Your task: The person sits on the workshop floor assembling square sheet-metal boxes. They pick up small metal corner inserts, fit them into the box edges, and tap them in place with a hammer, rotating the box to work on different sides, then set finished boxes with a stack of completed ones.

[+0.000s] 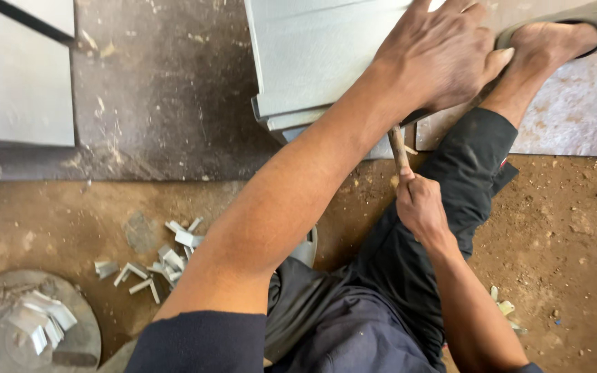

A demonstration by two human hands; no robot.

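My left hand (pixel 440 59) presses flat on the near corner of a stack of grey sheet-metal panels (pixel 312 55) lying on the ground. My right hand (pixel 419 204) is shut on the wooden handle (pixel 399 146) of a tool, likely a hammer. The handle points up toward the panels' edge, and its head is hidden under my left hand. My foot in a sandal (pixel 554 41) rests on a metal sheet (pixel 575 117) at the upper right, next to my left hand.
Small bent metal clips (pixel 164 266) lie scattered on the dirt floor at the left. More clips (pixel 39 321) sit on a round grey disc at the bottom left. Another grey panel (pixel 19 76) lies at the upper left. My dark trouser leg (pixel 450 186) crosses the middle.
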